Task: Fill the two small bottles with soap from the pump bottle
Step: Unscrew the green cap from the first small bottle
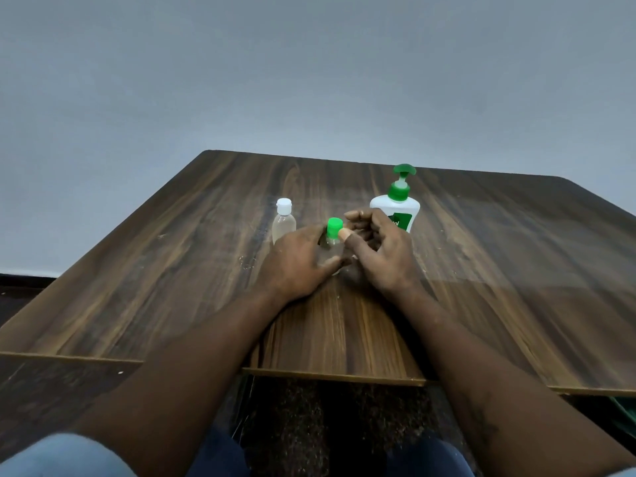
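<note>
A small clear bottle with a green cap (pixel 334 232) stands on the wooden table (pixel 172 270) between my hands. My left hand (pixel 299 263) wraps around its body. My right hand (pixel 375 249) has its thumb against the green cap and its fingers curled behind it. A second small clear bottle with a white cap (pixel 284 222) stands just left, untouched. The white pump bottle with a green pump head (pixel 397 201) stands upright behind my right hand, its lower part hidden by my fingers.
The dark wood-grain table runs to a grey wall at the back. Its near edge (pixel 330 375) lies just in front of my lap. Bare tabletop spreads to the left and right of the bottles.
</note>
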